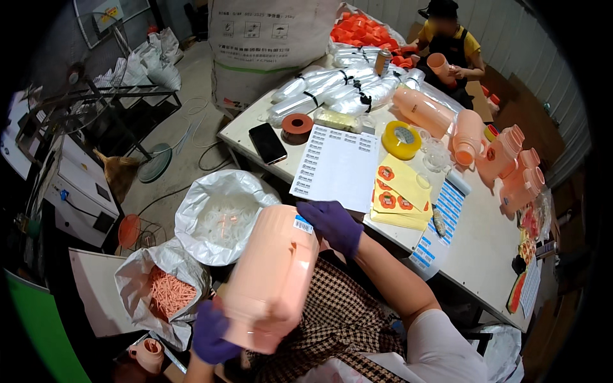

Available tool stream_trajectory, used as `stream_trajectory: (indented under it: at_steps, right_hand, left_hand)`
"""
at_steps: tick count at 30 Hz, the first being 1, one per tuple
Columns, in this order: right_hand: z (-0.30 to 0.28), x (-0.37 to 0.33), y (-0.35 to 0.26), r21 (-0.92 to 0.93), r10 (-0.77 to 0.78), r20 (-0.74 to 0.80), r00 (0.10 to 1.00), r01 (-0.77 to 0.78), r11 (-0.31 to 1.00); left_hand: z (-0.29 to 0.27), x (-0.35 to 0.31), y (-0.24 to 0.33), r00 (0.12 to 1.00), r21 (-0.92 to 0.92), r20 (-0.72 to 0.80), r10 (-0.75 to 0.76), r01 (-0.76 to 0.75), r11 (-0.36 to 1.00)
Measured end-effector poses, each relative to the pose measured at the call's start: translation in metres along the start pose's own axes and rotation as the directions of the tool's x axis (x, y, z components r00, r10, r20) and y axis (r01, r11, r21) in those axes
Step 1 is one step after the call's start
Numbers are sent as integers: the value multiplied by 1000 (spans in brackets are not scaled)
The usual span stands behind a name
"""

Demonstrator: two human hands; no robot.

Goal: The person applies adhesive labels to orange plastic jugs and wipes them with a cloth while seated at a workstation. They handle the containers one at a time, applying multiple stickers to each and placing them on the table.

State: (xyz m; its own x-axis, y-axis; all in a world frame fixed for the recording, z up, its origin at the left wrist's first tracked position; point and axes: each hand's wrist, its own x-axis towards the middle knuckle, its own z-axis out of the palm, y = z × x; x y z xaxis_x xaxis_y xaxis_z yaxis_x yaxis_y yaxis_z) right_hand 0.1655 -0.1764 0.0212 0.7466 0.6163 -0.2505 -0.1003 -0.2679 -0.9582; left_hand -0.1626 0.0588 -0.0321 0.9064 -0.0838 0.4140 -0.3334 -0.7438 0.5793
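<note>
A large peach plastic jug point(271, 274) lies tilted across my lap, between my two hands. My left hand point(214, 335), in a purple glove, grips its lower end at the side. Against its upper end, beside a small white-and-blue barcode label point(302, 223), my purple-gloved right hand point(333, 226) is closed; the jug hides some of its fingers. On the table's near side are a white sheet of labels point(335, 166), yellow sheets with red stickers point(401, 195) and blue-and-white label strips point(447, 214).
Open sacks of clear rings point(223, 220) and peach sticks point(171, 290) stand at my left. On the white table point(482, 268) are a phone point(267, 143), yellow tape roll point(401, 140), brown roll point(297, 127), plastic-wrapped bundles point(345, 83) and several peach jugs point(469, 137). Opposite, a person point(450, 51) holds a peach piece.
</note>
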Motion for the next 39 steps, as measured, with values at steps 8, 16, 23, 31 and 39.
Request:
stream_trajectory:
  at_steps: [8,16,23,31,39]
  right_hand:
    - [-147,1,98,-886,-625,-392,675,-92,455]
    - [-179,-89,142,-878,-607,-153,780,174,446]
    - [-182,-8,151,-767,-617,-481,623,41,640]
    - [-179,-3,149,-554,-388,-708,590,-125,823]
    - [-199,20,136,-462,-139,-762,633,-380,801]
  left_hand:
    - [-18,90,1,766,-417,-578,-282,20,909]
    - [42,127,-54,879,-804,-119,-461,187,564]
    - [87,146,-76,846,-722,192,-497,465,513]
    - [82,137,-80,864,-730,149,-480,424,536]
    - [72,158,-82,924,-862,166,-344,305,404]
